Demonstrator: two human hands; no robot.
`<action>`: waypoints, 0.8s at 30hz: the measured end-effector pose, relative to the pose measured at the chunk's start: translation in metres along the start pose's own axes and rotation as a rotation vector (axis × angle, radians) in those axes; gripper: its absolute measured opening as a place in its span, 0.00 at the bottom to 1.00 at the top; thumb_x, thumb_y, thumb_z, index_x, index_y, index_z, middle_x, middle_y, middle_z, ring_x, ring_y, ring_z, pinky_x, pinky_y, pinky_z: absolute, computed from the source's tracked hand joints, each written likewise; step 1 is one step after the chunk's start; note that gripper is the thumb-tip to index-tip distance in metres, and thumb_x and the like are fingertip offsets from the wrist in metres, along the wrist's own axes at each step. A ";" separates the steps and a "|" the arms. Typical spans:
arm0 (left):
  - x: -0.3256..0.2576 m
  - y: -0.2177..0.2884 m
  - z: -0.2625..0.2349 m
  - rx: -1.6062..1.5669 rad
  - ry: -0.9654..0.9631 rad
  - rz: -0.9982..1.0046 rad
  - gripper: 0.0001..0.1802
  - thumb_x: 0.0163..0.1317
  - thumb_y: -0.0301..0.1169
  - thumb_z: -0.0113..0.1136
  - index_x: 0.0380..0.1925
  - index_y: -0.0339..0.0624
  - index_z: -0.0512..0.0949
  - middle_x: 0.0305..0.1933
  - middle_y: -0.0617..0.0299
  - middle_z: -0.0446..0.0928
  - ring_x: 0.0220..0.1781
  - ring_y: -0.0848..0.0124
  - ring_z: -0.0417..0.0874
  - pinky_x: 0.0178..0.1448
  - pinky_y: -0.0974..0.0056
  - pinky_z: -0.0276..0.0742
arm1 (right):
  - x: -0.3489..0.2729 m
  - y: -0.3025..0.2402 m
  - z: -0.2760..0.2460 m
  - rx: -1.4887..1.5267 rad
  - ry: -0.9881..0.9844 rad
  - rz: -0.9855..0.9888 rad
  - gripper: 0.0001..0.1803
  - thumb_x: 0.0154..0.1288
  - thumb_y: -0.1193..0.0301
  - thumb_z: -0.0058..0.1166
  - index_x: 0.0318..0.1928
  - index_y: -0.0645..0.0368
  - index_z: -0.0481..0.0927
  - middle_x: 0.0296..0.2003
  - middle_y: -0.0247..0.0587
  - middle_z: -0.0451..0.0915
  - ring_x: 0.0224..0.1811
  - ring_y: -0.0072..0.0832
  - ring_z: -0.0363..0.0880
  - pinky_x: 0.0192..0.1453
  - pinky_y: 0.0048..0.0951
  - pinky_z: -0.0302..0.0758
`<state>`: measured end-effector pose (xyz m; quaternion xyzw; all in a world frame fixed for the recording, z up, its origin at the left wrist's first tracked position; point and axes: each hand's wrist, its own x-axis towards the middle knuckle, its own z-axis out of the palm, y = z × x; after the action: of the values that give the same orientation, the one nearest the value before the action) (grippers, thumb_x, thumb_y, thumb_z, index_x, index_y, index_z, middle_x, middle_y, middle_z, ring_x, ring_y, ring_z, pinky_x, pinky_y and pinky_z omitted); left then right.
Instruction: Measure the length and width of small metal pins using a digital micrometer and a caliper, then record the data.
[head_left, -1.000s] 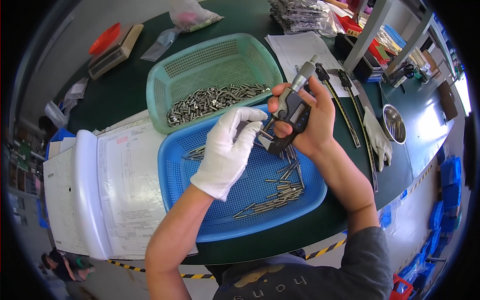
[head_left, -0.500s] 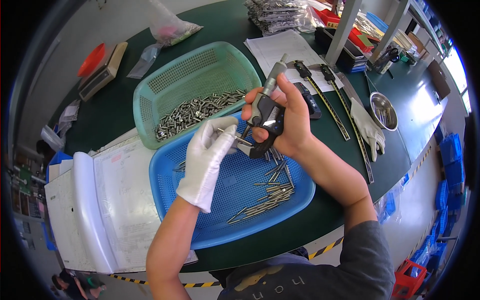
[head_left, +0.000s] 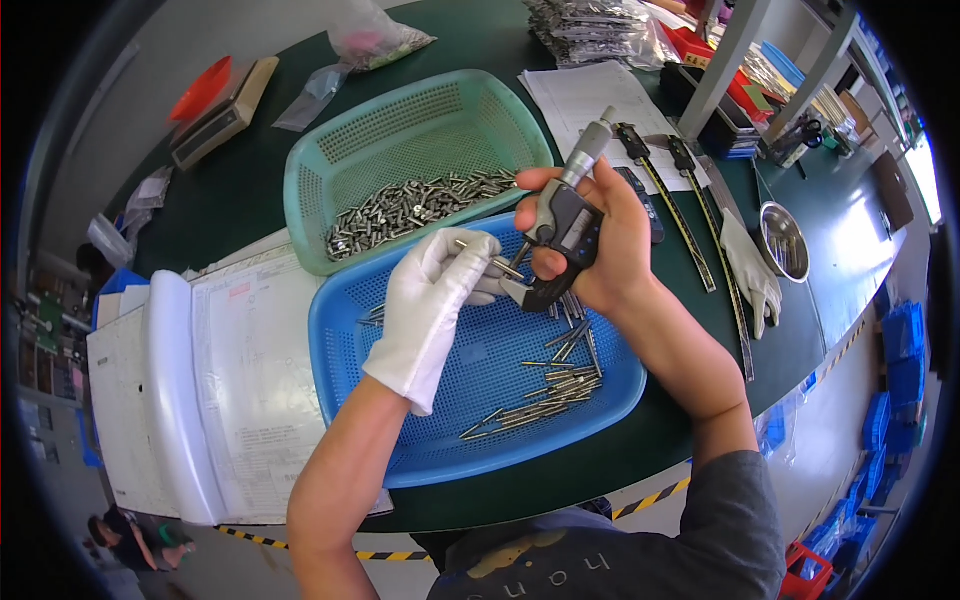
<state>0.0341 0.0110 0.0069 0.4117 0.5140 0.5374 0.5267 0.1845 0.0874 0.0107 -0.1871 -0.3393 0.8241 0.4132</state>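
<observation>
Right now two hands are at work, and two baskets sit under or beyond them: one green (head_left: 400, 125), one blue (head_left: 480, 365). Two calipers, a nearer one (head_left: 676, 215) and a farther one (head_left: 716, 228), lie on the table to the right, near one loose glove (head_left: 748, 272) and one metal bowl (head_left: 779, 218). The metal pieces (head_left: 410, 205) heaped in the green basket and the loose rods (head_left: 545, 405) in the blue one are too many to count.

One pin (head_left: 508, 268) is in hand, above the blue basket: slim, straight, silver and shiny, slanting down to the right. The gloved left hand (head_left: 432, 292) has thumb and fingers pinched together on it. The bare right hand (head_left: 620, 245) is wrapped around one gauge (head_left: 568, 232), black and grey with a silver barrel. The pin's end is at the gauge's open frame; whether they touch, I cannot tell.
</observation>
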 end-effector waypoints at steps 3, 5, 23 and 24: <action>0.001 -0.003 0.000 -0.044 -0.026 -0.015 0.11 0.60 0.36 0.51 0.35 0.39 0.71 0.31 0.62 0.74 0.31 0.74 0.77 0.35 0.72 0.72 | 0.000 0.002 0.000 0.000 -0.008 -0.005 0.32 0.64 0.48 0.22 0.41 0.64 0.70 0.25 0.45 0.75 0.11 0.24 0.65 0.15 0.21 0.66; 0.000 -0.001 0.001 -0.027 -0.022 -0.021 0.11 0.60 0.36 0.51 0.34 0.39 0.71 0.31 0.62 0.73 0.31 0.74 0.77 0.35 0.72 0.72 | -0.001 0.002 -0.001 -0.030 -0.001 -0.020 0.32 0.62 0.45 0.26 0.39 0.63 0.71 0.25 0.45 0.75 0.11 0.23 0.66 0.15 0.20 0.66; -0.001 0.000 -0.001 -0.020 -0.018 -0.011 0.11 0.62 0.36 0.46 0.35 0.40 0.69 0.34 0.60 0.73 0.30 0.74 0.77 0.33 0.73 0.73 | -0.002 0.002 0.004 -0.102 0.028 -0.031 0.33 0.65 0.49 0.17 0.42 0.65 0.69 0.24 0.44 0.75 0.10 0.24 0.63 0.16 0.23 0.65; -0.001 -0.001 -0.002 -0.022 -0.017 -0.001 0.11 0.62 0.36 0.46 0.35 0.39 0.69 0.33 0.60 0.73 0.30 0.74 0.78 0.32 0.73 0.73 | -0.002 0.003 0.005 -0.063 0.037 -0.008 0.33 0.66 0.49 0.17 0.42 0.65 0.69 0.24 0.43 0.75 0.10 0.23 0.63 0.15 0.22 0.65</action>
<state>0.0326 0.0096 0.0054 0.4101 0.5036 0.5394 0.5359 0.1812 0.0830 0.0123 -0.2139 -0.3581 0.8078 0.4164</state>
